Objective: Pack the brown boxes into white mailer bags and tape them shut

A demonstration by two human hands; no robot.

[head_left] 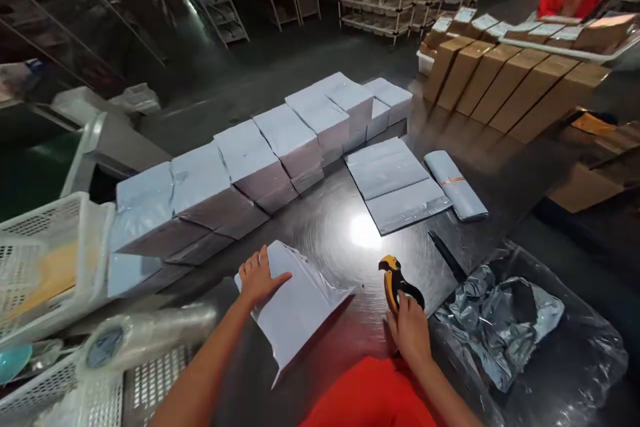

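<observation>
My left hand (260, 278) grips a white plastic-wrapped package (295, 303) by its upper left edge, with the fingers at that edge and the thumb spread over the top face. Loose, wrinkled film sticks out along the package's right side. In my right hand (411, 330) is a yellow-and-black hand tool (393, 280) with a hooked head, held just above the metal table (330, 233); I cannot make out its exact kind. Past the tool lies a flat stack of white mailer bags (395, 180), beside a rolled bundle of bags (455, 183) tied with an orange band.
White-wrapped boxes (250, 160) form a long row along the far side. Brown cartons (505, 83) stand at back right. Crumpled silver plastic (500, 320) and a black strip (447, 255) lie right. White baskets (80, 240) and a clear film roll (145, 333) are left.
</observation>
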